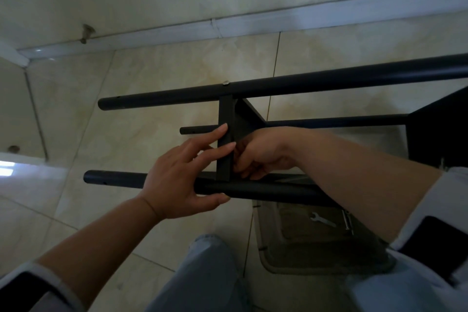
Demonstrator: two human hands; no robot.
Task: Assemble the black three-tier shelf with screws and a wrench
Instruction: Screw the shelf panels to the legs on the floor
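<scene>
The black shelf frame lies on its side over the tiled floor, with a far tube (278,85) and a near tube (266,189) running left to right. A black shelf panel (225,134) stands edge-on between them. A silver screw head (225,82) sits on the far tube above the panel. My left hand (182,177) has straight fingers against the panel's edge and its thumb under the near tube. My right hand (260,153) is behind the panel with fingers curled near the joint; what it holds is hidden. A silver wrench (321,220) lies in a clear tray (273,256).
A thinner black tube (336,120) runs behind the panel. Another black panel (440,129) rises at the right. Silver bolts (347,220) lie in the tray beside the wrench. A white baseboard (228,25) lines the wall. My knee in jeans (205,273) is at the bottom.
</scene>
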